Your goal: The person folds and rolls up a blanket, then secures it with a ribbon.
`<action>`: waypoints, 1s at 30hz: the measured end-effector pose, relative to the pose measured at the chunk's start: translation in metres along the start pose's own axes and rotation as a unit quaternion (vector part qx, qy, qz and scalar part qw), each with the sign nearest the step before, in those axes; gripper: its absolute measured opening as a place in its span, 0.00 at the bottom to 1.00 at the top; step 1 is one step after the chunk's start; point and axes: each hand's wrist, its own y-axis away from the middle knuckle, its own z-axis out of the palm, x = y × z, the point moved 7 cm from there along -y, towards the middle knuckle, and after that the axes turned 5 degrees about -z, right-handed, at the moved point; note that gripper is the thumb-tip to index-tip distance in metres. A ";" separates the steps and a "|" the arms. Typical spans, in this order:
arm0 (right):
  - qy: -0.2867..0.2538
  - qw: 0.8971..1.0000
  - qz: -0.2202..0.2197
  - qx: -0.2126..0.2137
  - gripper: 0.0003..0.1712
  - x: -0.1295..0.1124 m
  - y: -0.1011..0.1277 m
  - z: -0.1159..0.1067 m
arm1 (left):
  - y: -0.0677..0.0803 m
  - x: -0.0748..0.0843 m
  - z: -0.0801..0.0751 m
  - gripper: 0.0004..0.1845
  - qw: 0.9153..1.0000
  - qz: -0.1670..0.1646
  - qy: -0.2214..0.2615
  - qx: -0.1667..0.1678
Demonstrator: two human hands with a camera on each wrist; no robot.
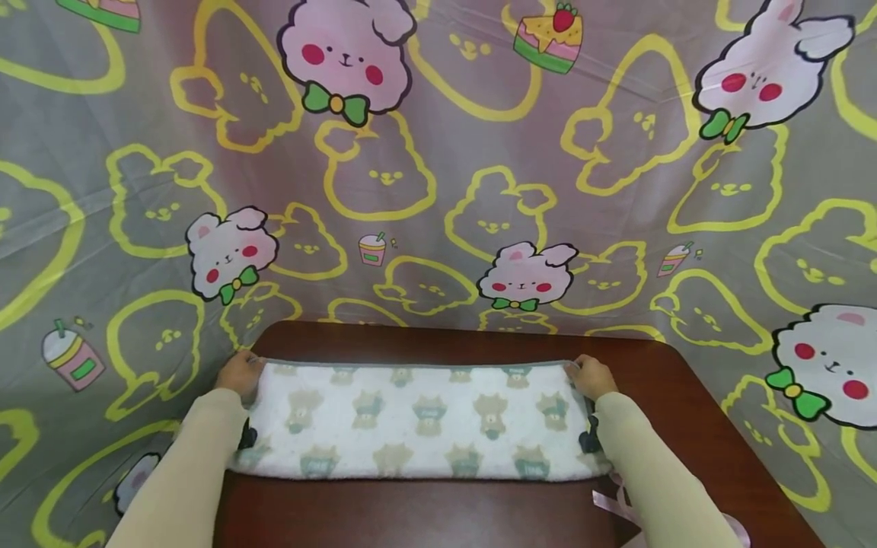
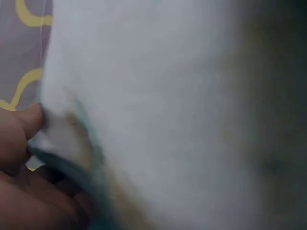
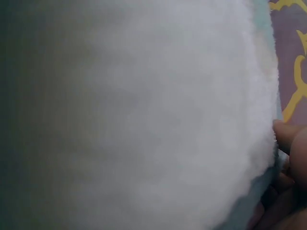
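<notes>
My left hand (image 1: 240,373) pinching the towel's (image 1: 418,418) far left corner, my right hand (image 1: 592,375) pinching its far right corner, towel folded flat on the brown table (image 1: 685,426)

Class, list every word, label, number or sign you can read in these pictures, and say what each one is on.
None can be read for certain.
Towel, pinched at its far corners by the left hand and right hand: small marks on the printed bears' teal shirts, too small and blurred to read.
Backdrop cloth: only cartoon pictures, no lettering.
Both wrist views: blurred white fabric, no text.
</notes>
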 end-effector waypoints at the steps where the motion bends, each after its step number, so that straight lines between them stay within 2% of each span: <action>1: 0.001 1.000 0.002 0.001 0.23 0.000 0.000 0.000 | 0.001 0.000 0.001 0.25 1.000 -0.007 -0.007 -0.005; 4: 0.012 1.000 0.007 0.012 0.26 0.000 0.002 -0.002 | 0.003 0.003 0.004 0.26 0.999 -0.010 -0.040 -0.027; 7: 0.034 0.999 0.011 0.014 0.28 0.001 0.004 -0.004 | 0.007 0.010 0.004 0.30 0.995 0.009 -0.075 -0.064; 9: 0.045 0.999 0.012 0.004 0.28 0.001 0.004 -0.003 | 0.007 0.010 0.004 0.34 0.993 -0.005 -0.071 -0.090; 12: 0.050 0.999 0.002 -0.018 0.28 -0.001 0.004 -0.002 | 0.007 0.004 0.003 0.42 0.991 -0.055 -0.017 -0.120; 15: 0.029 0.999 -0.013 -0.026 0.27 -0.004 0.003 -0.003 | 0.006 0.002 0.002 0.47 0.985 -0.073 0.067 -0.144; 17: -0.002 0.999 -0.026 -0.027 0.26 -0.007 0.004 -0.006 | 0.008 0.004 0.002 0.48 0.975 -0.074 0.127 -0.168; 20: -0.046 0.998 -0.045 -0.027 0.25 -0.010 0.006 -0.011 | 0.015 0.005 0.003 0.47 0.954 -0.064 0.204 -0.212; 22: -0.068 0.995 -0.059 -0.029 0.24 -0.009 0.008 -0.012 | 0.023 0.002 0.003 0.48 0.940 -0.066 0.239 -0.234; 24: -0.074 0.995 -0.064 -0.030 0.23 -0.005 0.008 -0.011 | 0.031 -0.004 0.003 0.49 0.931 -0.061 0.254 -0.256; 26: -0.078 0.994 -0.063 -0.034 0.23 0.000 0.008 -0.008 | 0.040 -0.011 0.004 0.49 0.925 -0.057 0.254 -0.277; 30: -0.098 0.993 -0.058 -0.034 0.24 0.004 0.010 -0.004 | 0.056 -0.024 0.007 0.42 0.924 -0.048 0.209 -0.316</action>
